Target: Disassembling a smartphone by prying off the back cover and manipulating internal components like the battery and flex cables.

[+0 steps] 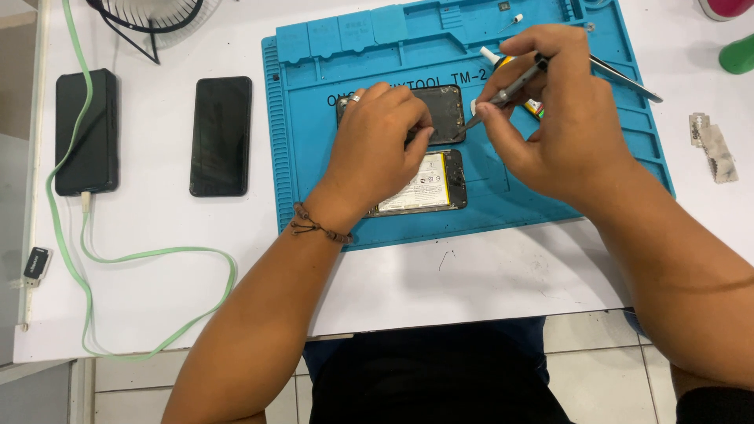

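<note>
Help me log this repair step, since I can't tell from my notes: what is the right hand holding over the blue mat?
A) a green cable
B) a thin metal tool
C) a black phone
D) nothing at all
B: the right hand pinches a thin metal tool like a pen, its tip pointed down at the dark phone part that the left hand steadies on the blue mat.
</note>
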